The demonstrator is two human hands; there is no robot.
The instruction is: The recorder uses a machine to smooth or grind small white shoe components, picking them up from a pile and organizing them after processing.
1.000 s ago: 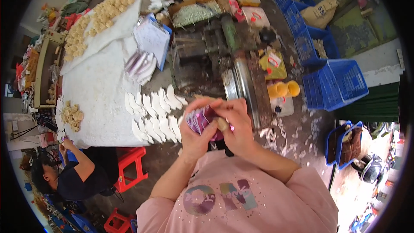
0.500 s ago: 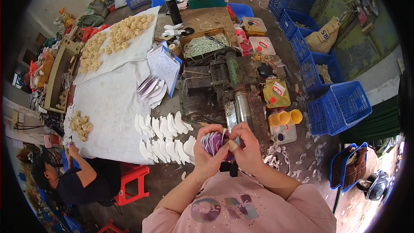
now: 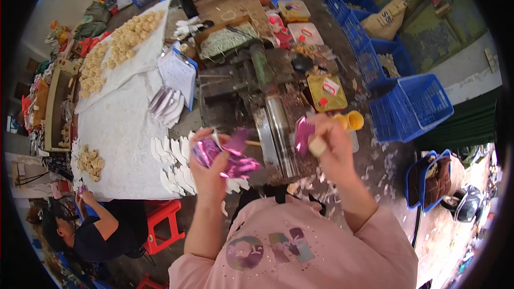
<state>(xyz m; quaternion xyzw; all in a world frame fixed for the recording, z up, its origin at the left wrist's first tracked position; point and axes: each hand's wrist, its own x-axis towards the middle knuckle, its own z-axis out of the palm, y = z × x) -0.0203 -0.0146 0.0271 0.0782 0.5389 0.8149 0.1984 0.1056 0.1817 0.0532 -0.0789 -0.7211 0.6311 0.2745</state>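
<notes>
My left hand (image 3: 206, 174) is closed round a bundle of shiny purple-pink curved pieces (image 3: 235, 165), which fan out past its fingers to the right. To the right of the machine's metal roller (image 3: 279, 136), my right hand (image 3: 338, 147) pinches one shiny pink piece (image 3: 304, 135). A tan cover shows on the tip of the right thumb, and motion blurs this hand. Just left of my left hand lie rows of white curved pieces (image 3: 160, 151). Farther off, a fan of white and purple curved pieces (image 3: 167, 106) rests beside a clipboard (image 3: 176, 72).
Beige rolled pieces (image 3: 131, 35) cover the white cloth (image 3: 115, 134). A box of pale strings (image 3: 227, 40) stands behind the machine. Yellow cups (image 3: 354, 120) and a yellow container (image 3: 326, 92) sit at right, near blue crates (image 3: 420, 108). Another person (image 3: 93, 230) works at left by a red stool (image 3: 163, 227).
My hands, together on the bundle before, are now apart. The right has moved right with one pink piece; the left has gone left with the rest. The view has shifted.
</notes>
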